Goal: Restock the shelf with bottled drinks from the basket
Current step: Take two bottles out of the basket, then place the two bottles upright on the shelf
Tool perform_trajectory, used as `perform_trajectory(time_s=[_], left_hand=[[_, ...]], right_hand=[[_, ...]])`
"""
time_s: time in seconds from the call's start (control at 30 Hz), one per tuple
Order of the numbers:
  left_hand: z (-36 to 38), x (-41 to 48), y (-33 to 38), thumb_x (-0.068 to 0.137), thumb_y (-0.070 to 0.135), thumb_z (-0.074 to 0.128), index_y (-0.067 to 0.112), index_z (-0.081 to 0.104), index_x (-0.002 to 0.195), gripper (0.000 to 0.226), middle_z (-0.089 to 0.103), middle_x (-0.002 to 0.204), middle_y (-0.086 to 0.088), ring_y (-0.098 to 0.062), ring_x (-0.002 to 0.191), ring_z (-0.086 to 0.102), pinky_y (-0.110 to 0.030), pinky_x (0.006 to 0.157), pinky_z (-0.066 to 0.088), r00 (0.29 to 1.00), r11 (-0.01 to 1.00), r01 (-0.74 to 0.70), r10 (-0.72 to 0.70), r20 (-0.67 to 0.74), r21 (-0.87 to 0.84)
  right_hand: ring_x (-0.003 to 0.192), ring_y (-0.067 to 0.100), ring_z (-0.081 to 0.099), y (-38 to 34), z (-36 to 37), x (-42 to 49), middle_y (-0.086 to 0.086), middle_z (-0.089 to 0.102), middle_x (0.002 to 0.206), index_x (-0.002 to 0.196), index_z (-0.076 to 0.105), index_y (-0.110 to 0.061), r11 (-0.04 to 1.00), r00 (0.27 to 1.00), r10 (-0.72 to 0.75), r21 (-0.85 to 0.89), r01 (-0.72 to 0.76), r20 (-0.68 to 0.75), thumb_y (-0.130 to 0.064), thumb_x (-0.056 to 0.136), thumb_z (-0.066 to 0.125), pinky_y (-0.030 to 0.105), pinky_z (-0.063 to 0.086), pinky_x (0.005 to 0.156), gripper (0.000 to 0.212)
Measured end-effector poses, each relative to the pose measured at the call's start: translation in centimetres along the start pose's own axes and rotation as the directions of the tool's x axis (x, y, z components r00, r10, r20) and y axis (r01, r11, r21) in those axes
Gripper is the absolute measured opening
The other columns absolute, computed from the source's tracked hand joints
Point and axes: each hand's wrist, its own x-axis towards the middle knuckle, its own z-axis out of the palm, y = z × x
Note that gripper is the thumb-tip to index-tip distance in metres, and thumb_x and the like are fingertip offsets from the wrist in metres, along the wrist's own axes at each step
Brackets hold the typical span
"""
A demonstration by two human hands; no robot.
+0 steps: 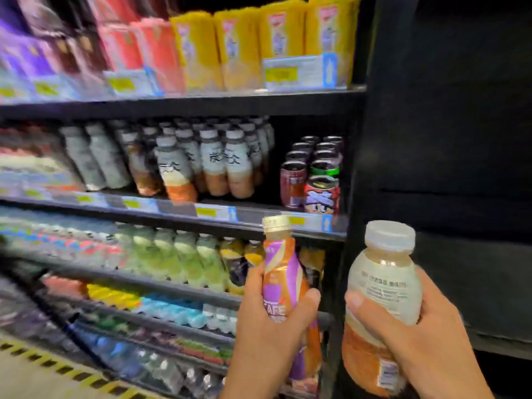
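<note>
Holding purple bottle (283,272), cream bottle (383,283), roughly upright, caps up

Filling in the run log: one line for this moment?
left hand holds purple bottle | right hand holds white-cap bottle | both in front of shelf

Drink count, by kind.
One purple-and-orange bottle (283,272), one pale white-capped bottle (384,272), four yellow packs (239,47) together on one shelf (201,103).
</note>
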Motion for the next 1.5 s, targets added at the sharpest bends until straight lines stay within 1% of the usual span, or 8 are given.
perform_trajectory(time_s=[0.1, 0.3, 0.6, 0.8, 0.9, 1.17, 1.33, 1.5], left_hand=[[-6.2, 2.2, 0.3, 0.048, 0.061, 0.072, 0.034, 0.057, 0.096, 0.058, 0.069, 0.077, 0.013, -0.003, 0.065, 0.063, -0.011, 0.063, 0.046, 0.995, 0.999, -0.047, 0.047, -0.088, 0.004], [-17.3, 8.2, 0.8, 0.067, 0.056, 0.072, 0.035, 0.057, 0.104, 0.045, 0.071, 0.085, 0.006, -0.011, 0.077, 0.070, -0.028, 0.071, 0.054, 0.995, 0.993, -0.069, 0.061, -0.084, -0.096], [-27.7, 20.5, 0.1, 0.097, 0.021, 0.058, 0.027, 0.050, 0.111, 0.017, 0.061, 0.093, 0.015, 0.015, 0.071, 0.057, -0.004, 0.063, 0.042, 0.979, 0.979, -0.203, 0.203, -0.001, -0.014], [-29.7, 26.7, 0.7, 0.077, 0.043, 0.072, 0.030, 0.051, 0.116, 0.046, 0.067, 0.108, 0.010, -0.001, 0.093, 0.066, -0.025, 0.086, 0.053, 0.957, 0.955, -0.290, 0.289, 0.016, 0.066], [-29.8, 28.5, 0.5, 0.078, 0.037, 0.077, 0.029, 0.055, 0.114, 0.042, 0.069, 0.106, 0.010, -0.005, 0.094, 0.067, -0.032, 0.089, 0.054, 0.954, 0.951, -0.293, 0.298, -0.045, 0.096], [-28.7, 32.0, 0.7, 0.082, 0.042, 0.074, 0.012, 0.051, 0.095, 0.040, 0.064, 0.092, -0.007, -0.024, 0.084, 0.058, -0.033, 0.069, 0.041, 0.964, 0.906, -0.244, 0.266, -0.018, 0.345], [-27.9, 33.0, 0.1, 0.085, 0.038, 0.072, 0.007, 0.059, 0.103, 0.038, 0.039, 0.100, -0.004, -0.034, 0.098, 0.054, -0.030, 0.077, 0.036, 0.957, 0.835, -0.214, 0.284, -0.063, 0.506], [-27.4, 33.3, -0.5, 0.085, 0.035, 0.069, 0.007, 0.057, 0.082, 0.031, 0.057, 0.092, -0.015, -0.037, 0.091, 0.057, -0.035, 0.070, 0.037, 0.937, 0.753, -0.201, 0.334, -0.101, 0.626]], right_hand=[[0.066, 0.000, 0.069, -1.8, 6.7, 0.4, -0.016, 0.075, 0.076, 0.090, 0.069, -0.032, 0.999, 0.996, -0.048, -0.009, 0.048, 0.081, -0.033, 0.049, 0.089, 0.025, 0.049, 0.061, 0.046], [0.076, -0.001, 0.070, -4.3, 18.8, 2.1, -0.020, 0.074, 0.087, 0.097, 0.067, -0.033, 0.986, 0.986, -0.162, 0.030, 0.161, 0.037, -0.059, 0.040, 0.076, 0.027, 0.051, 0.065, 0.063], [0.086, 0.010, 0.068, -6.2, 30.5, 7.9, -0.006, 0.070, 0.100, 0.097, 0.062, -0.036, 0.955, 0.958, -0.272, -0.145, 0.258, -0.091, -0.049, 0.066, 0.082, 0.034, 0.052, 0.071, 0.039], [0.087, 0.007, 0.069, -7.8, 32.7, 12.5, -0.011, 0.071, 0.096, 0.098, 0.060, -0.034, 0.924, 0.936, -0.330, -0.248, 0.292, -0.126, -0.040, 0.070, 0.086, 0.031, 0.053, 0.072, 0.039], [0.089, 0.008, 0.068, -7.8, 33.5, 13.9, -0.010, 0.070, 0.100, 0.104, 0.060, -0.033, 0.912, 0.936, -0.335, -0.288, 0.293, -0.107, -0.035, 0.069, 0.088, 0.031, 0.054, 0.074, 0.044], [0.090, 0.016, 0.070, -6.9, 34.7, 18.1, -0.002, 0.071, 0.101, 0.098, 0.059, -0.026, 0.959, 0.952, -0.203, -0.242, 0.146, -0.228, -0.046, 0.058, 0.091, 0.045, 0.061, 0.081, 0.056], [0.088, 0.022, 0.071, -6.2, 35.3, 20.0, 0.004, 0.072, 0.097, 0.102, 0.065, -0.015, 0.957, 0.955, -0.148, -0.282, 0.073, -0.257, -0.063, 0.042, 0.084, 0.048, 0.062, 0.077, 0.079], [0.081, 0.018, 0.066, -5.1, 35.4, 20.3, 0.003, 0.070, 0.089, 0.094, 0.067, -0.009, 0.937, 0.960, -0.106, -0.350, 0.009, -0.260, -0.061, 0.052, 0.088, 0.036, 0.055, 0.064, 0.070]])
